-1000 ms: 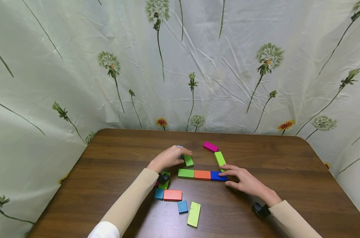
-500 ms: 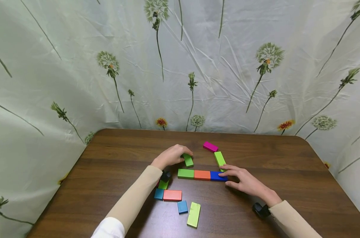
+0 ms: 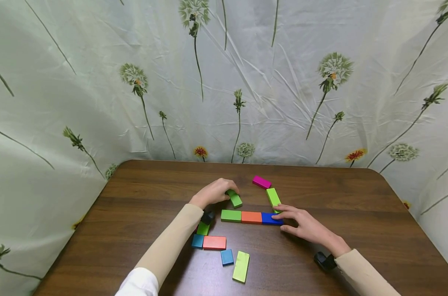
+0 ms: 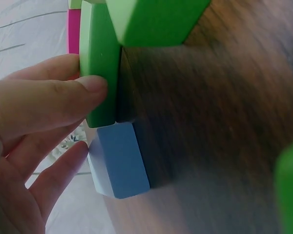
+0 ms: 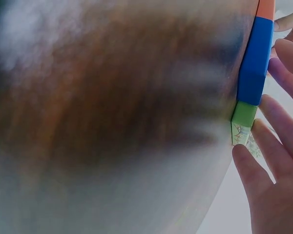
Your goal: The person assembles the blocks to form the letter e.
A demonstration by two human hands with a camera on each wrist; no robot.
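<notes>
My left hand (image 3: 213,195) pinches a green block (image 3: 236,200) between thumb and fingers, beyond a row of blocks. In the left wrist view, the thumb lies on the near side of that block and a light blue block (image 4: 123,158) sits at its end. The row is made of a green block (image 3: 231,216), an orange block (image 3: 251,218) and a dark blue block (image 3: 268,219), end to end. Loosely spread, the fingers of my right hand (image 3: 305,225) rest at the dark blue block, by the near end of a lime block (image 3: 272,196).
A magenta block (image 3: 262,182) touches the lime block's far end. Nearer to me lie a salmon block (image 3: 214,243), a small blue block (image 3: 198,241), another blue block (image 3: 227,257) and a yellow-green block (image 3: 241,267). Under my left wrist, a green block (image 3: 203,228) is partly covered.
My left hand has shifted slightly right and closed on the green block, which has turned a little. The light blue block is now hidden behind that hand in the head view. My right hand stays put.
</notes>
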